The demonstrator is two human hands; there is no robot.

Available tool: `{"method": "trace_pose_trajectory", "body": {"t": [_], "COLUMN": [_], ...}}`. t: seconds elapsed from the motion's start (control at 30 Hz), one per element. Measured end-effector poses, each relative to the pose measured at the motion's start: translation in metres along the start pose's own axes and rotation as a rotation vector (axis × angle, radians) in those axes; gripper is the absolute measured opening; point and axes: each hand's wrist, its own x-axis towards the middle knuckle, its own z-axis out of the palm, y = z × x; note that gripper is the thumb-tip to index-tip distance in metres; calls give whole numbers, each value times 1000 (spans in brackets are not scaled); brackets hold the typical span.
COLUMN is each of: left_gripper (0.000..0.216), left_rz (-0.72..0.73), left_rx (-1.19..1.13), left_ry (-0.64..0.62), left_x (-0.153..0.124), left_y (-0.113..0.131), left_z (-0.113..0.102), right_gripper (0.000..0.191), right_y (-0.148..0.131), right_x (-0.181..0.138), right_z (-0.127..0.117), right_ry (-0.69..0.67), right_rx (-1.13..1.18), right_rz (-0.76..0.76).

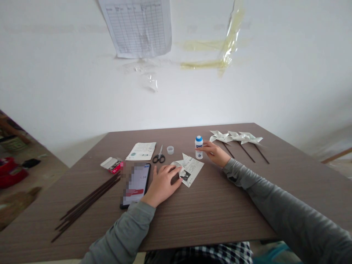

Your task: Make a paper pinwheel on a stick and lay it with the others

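My left hand (164, 183) is bent over a printed sheet of paper (194, 168) cut into a partly folded pinwheel. Its thumb and fingers hold the left side, where one corner curls over. Just behind the sheet, a white glue bottle (198, 151) with a blue cap stands upright. My right hand (216, 153) reaches it from the right, thumb and fingers closed around its body. Farther right lie several finished paper pinwheels (220, 136) on dark sticks, side by side.
Left of my hands lie a phone (136, 185), dark sticks (88, 200) and an opened small red-and-white box (112, 165). Behind them are flat paper (141, 151), scissors (158, 157) and a small clear cup (170, 150). A white wall (176, 106) backs the brown table (214, 216).
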Motion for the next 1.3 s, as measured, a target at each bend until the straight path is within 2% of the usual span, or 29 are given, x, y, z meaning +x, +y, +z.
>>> {"method": "trace_pose_trajectory", "body": {"t": [0.4, 0.7, 0.87, 1.0, 1.07, 1.17, 1.3], "left_gripper": [57, 56, 49, 46, 45, 43, 41], "left_rz": [14, -16, -18, 11, 18, 27, 41], "left_rx": [2, -21, -32, -43, -39, -26, -23], "left_ry": [-7, -4, -18, -22, -18, 13, 62], "left_x": [2, 3, 4, 5, 5, 6, 6], "left_y": [4, 9, 9, 9, 9, 9, 12], "left_z": [-5, -8, -8, -5, -3, 0, 1], "right_gripper": [30, 46, 45, 52, 49, 33, 41], "right_y": [-13, -11, -14, -14, -16, -22, -37], "right_x": [-6, -8, -11, -12, -12, -10, -8], "right_z": [9, 11, 9, 6, 7, 13, 27], "right_ry": [139, 254, 423, 522, 516, 485, 429], "right_rx": [-156, -272, -308, -270, -226, -131, 30], "right_rz": [143, 91, 143, 216, 237, 256, 297]}}
